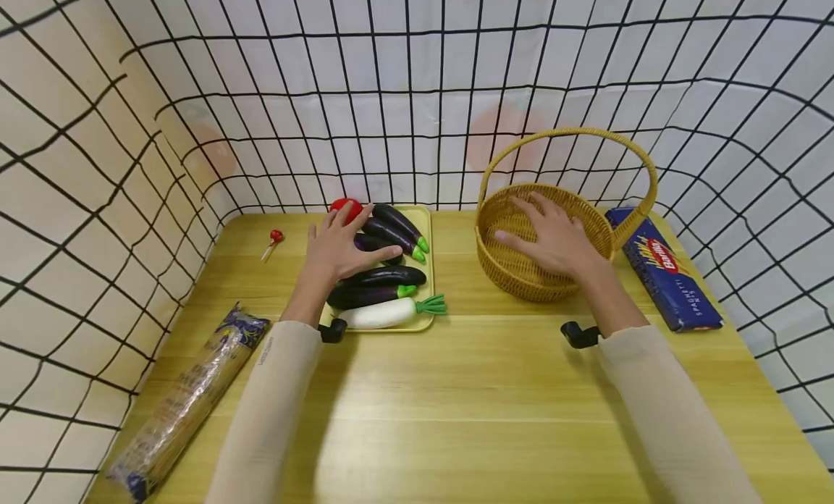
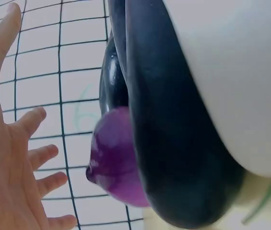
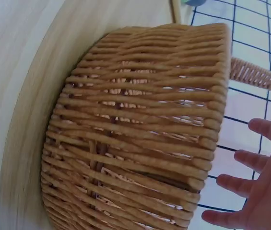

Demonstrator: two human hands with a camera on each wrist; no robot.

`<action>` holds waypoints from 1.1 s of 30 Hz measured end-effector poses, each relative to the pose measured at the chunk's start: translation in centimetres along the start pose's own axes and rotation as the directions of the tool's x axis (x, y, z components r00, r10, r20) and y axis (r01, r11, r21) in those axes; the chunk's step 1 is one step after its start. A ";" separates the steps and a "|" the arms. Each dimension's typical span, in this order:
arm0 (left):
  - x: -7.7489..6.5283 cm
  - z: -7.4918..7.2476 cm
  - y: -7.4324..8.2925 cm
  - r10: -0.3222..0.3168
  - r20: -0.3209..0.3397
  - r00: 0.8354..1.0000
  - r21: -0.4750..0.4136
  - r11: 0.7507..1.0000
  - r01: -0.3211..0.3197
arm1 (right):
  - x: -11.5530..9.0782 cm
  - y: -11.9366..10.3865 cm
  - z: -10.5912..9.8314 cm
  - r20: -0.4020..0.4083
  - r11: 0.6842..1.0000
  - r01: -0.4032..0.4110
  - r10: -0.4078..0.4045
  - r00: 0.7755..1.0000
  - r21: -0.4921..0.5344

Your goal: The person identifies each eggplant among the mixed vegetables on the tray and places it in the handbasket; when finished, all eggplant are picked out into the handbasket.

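Observation:
My left hand (image 1: 339,247) hovers with spread fingers over a pale yellow tray (image 1: 428,236), holding nothing. On the tray lie several dark eggplants (image 1: 384,276) with green stem ends, a white radish (image 1: 381,314) with a green top along the near side, and a red round item (image 1: 337,204) partly covered by my fingers. The left wrist view has an eggplant (image 2: 173,134) close up, with a purple rounded thing (image 2: 116,158) beside it. Over the mouth of a woven basket (image 1: 521,283), my right hand (image 1: 557,240) is spread, its fingers straight and gripping nothing.
The basket's tall handle (image 1: 567,132) arches up behind my right hand. A blue spaghetti box (image 1: 671,279) lies right of the basket. At the left are a lollipop (image 1: 276,236) and a long clear noodle pack (image 1: 189,395). Black wire mesh (image 1: 407,91) encloses the table's back and sides.

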State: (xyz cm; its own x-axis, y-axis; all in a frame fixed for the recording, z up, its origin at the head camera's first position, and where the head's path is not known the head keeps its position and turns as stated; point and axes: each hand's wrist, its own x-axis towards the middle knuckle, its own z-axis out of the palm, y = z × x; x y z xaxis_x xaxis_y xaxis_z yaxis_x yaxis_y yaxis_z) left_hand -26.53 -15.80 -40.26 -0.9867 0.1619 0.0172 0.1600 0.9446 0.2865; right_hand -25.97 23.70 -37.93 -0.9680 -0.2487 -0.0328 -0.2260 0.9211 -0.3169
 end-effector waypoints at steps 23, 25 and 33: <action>-4.3 1.1 -6.2 -0.095 0.040 0.995 -0.379 0.920 0.103 | -3.7 -4.7 3.5 -0.192 0.892 0.205 -0.137 0.972 0.403; -4.5 1.3 -6.6 -0.103 0.056 0.993 -0.402 0.908 0.116 | -3.6 -5.5 4.2 -0.188 0.868 0.224 -0.155 0.970 0.443; -5.3 2.0 -8.3 -0.082 0.126 0.989 -0.450 0.883 0.131 | -2.6 -7.9 6.8 -0.134 0.793 0.250 -0.211 0.968 0.555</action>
State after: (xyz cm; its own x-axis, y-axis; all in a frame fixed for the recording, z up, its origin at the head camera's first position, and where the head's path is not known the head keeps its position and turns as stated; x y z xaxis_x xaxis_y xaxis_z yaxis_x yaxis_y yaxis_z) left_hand -22.61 -23.93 -44.61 -0.9847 0.1188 -0.1275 -0.0013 0.7269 0.6867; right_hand -20.91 15.03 -41.76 -0.9043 -0.3948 0.1622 -0.3603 0.5024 -0.7860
